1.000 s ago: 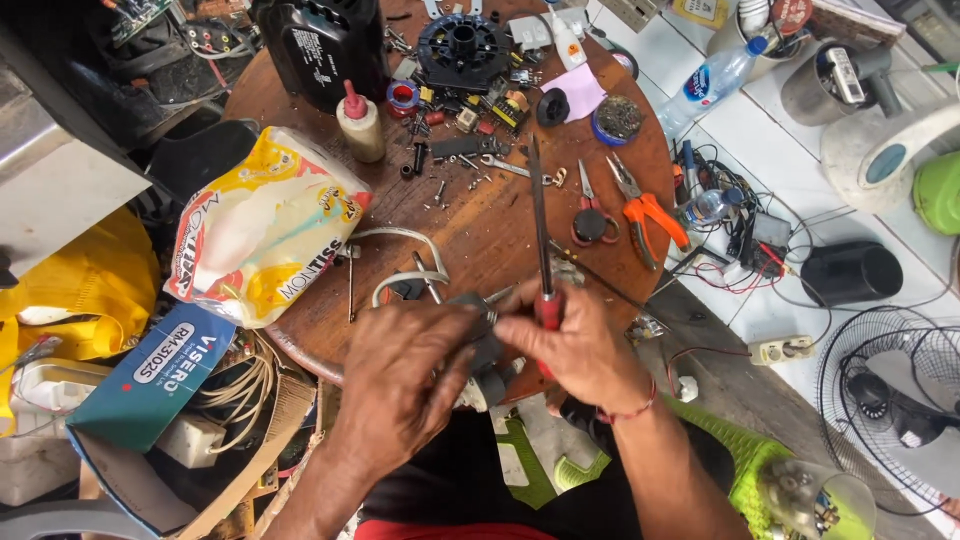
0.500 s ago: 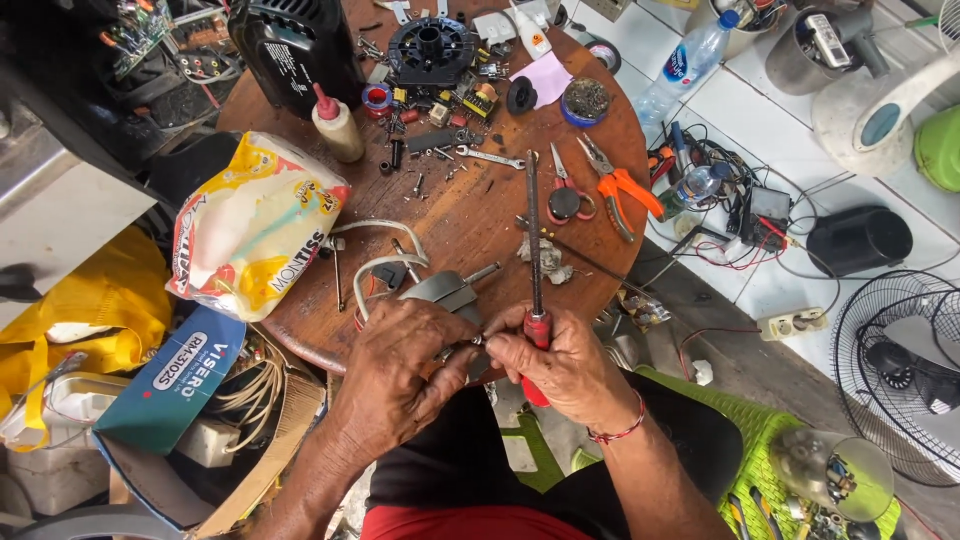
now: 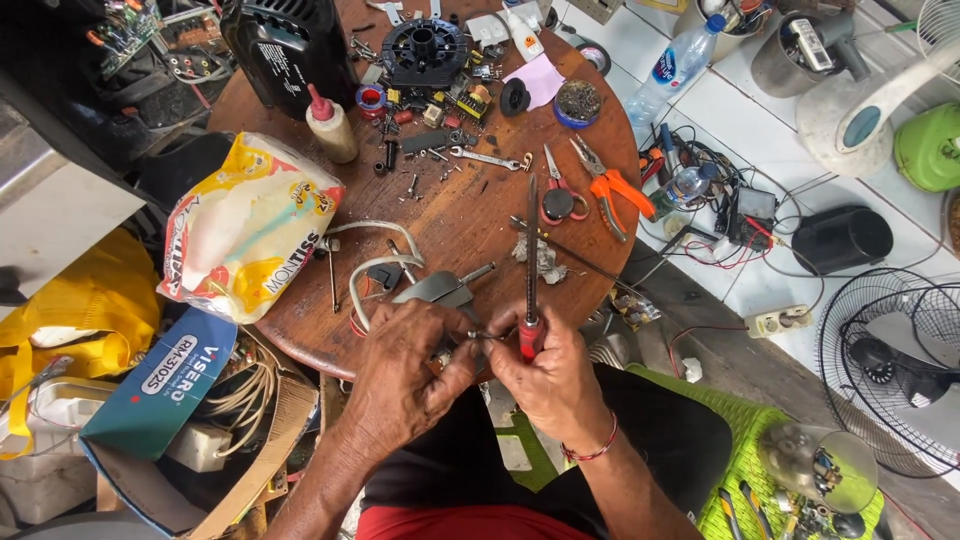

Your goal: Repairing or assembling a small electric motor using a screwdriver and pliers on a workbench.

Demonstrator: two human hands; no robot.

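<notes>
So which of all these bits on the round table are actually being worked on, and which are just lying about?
In hand:
left hand
right hand
red-handled screwdriver
small grey metal part

Lying about:
orange-handled pliers
yellow-and-white plastic bag
glue bottle with red cap
clear plastic water bottle

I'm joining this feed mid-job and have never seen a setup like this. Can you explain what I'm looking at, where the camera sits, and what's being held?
There is no machine here: a person works with two bare hands, filmed by one camera worn on the head, looking down.

The round brown wooden table is cluttered: orange-handled pliers, red-handled scissors, a small silver spanner, a black round plastic fan part, a glue bottle with a red nozzle and a yellow and white plastic bag.

The right hand holds a red-handled screwdriver, shaft pointing away. The left hand pinches a small metal part between the two hands; what it is cannot be made out.
</notes>
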